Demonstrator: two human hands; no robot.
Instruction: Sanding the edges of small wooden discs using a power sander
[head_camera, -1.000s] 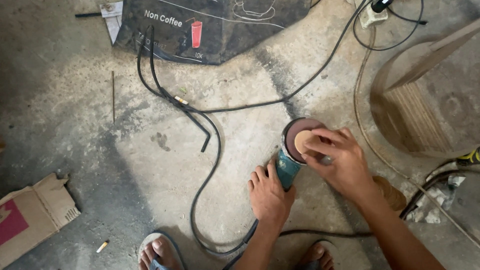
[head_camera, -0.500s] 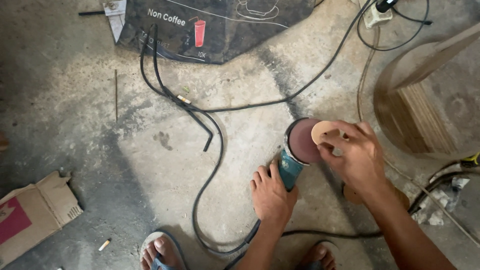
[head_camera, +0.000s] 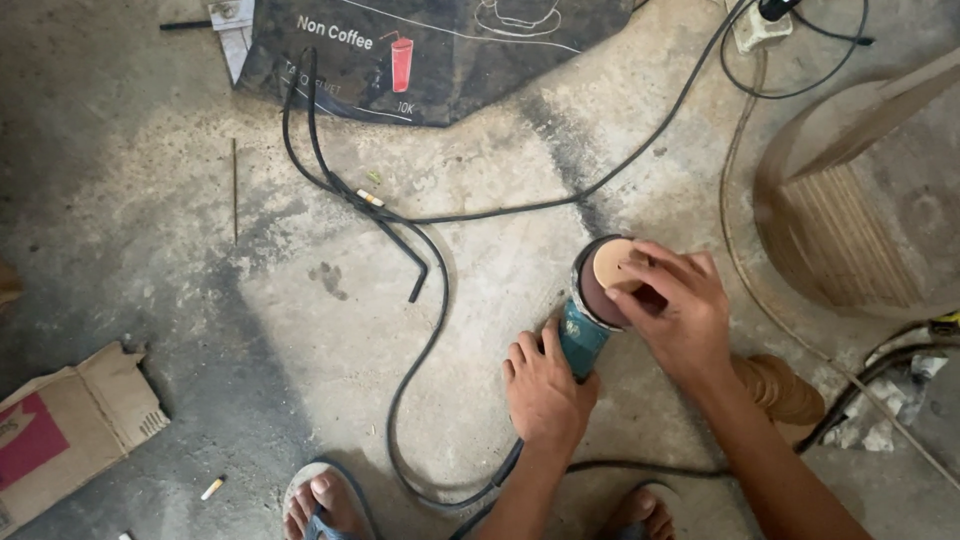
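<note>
I see my left hand (head_camera: 545, 392) wrapped around the teal body of the angle grinder (head_camera: 583, 338), fingers curled tight on it, pinning it to the concrete floor (head_camera: 300, 330). My right hand (head_camera: 675, 310) is over the grinder's head — fingertips pinched narrow on a small tan sanding disc (head_camera: 612, 264), which lies flat against the dark reddish backing pad (head_camera: 590, 285) right under those fingertips. The black power cord (head_camera: 420, 340) runs out behind my left wrist and loops off to the left of my knuckles. Beyond my right fingertips, farther right, there's a round wooden piece (head_camera: 860, 190) with layered edges. Just behind my right forearm sits a stack of tan discs (head_camera: 785, 390). Far left of both hands — a torn cardboard box (head_camera: 70, 425) and a cigarette butt (head_camera: 211, 488). My sandalled foot (head_camera: 320, 500) sits below the left hand.
</note>
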